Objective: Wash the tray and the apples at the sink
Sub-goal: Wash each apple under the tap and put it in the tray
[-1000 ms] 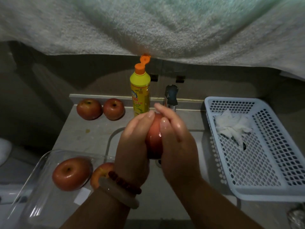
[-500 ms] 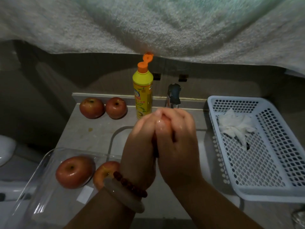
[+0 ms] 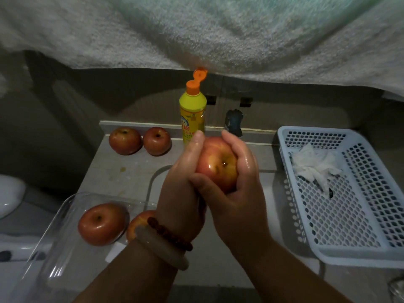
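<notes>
Up top, hanging across the far side: big towel (image 3: 196, 29). At right: white basket (image 3: 382, 248) with crumpled tissue (image 3: 314, 165) inside. Near left: clear tray (image 3: 65, 206) holding two apples (image 3: 101, 224). Over the sink (image 3: 153, 182), in the middle: left hand (image 3: 182, 184) and right hand (image 3: 238, 193) wrapped round one wet apple (image 3: 217, 165). Far left: two more apples (image 3: 124, 140), beside yellow soap bottle (image 3: 192, 114).
</notes>
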The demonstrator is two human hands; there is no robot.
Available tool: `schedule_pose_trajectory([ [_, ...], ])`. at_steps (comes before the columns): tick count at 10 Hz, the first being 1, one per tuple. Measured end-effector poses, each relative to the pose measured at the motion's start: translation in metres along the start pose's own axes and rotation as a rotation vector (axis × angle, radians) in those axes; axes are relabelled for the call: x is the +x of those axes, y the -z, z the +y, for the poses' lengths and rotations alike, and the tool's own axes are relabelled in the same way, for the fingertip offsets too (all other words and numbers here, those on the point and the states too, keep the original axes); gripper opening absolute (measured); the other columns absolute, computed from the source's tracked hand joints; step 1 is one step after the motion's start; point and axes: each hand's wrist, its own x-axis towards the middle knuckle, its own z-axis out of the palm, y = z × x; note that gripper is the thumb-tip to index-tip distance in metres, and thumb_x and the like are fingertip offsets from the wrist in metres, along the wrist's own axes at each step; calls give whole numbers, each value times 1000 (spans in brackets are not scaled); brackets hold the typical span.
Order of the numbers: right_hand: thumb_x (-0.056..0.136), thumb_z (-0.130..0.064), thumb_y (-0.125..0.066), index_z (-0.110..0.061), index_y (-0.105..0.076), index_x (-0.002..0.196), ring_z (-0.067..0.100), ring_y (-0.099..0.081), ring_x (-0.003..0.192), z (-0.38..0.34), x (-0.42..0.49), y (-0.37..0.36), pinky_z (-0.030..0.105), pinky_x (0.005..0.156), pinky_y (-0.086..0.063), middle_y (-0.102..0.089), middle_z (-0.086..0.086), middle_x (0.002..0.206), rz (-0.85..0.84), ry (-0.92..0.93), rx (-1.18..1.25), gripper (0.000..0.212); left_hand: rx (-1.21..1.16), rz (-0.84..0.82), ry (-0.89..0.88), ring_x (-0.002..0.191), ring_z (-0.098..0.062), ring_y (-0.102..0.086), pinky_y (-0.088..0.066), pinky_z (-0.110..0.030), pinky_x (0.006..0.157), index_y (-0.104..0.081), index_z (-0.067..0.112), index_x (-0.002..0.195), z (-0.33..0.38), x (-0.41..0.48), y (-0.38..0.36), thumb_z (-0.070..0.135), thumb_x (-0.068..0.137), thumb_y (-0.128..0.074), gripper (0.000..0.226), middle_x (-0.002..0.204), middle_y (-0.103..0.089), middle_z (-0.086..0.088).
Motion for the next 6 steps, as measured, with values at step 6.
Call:
schedule_pose_trajectory([
  [6,78,-45,-67,-52,-57,111,15,-64,99,-7,11,0,31,71,-60,-57,-23,109,195,-331,415,35,235,95,-226,116,-21,-58,-47,-41,99,-58,19,118,-12,0,-6,67,82,-52,60,118,-63,-4],
])
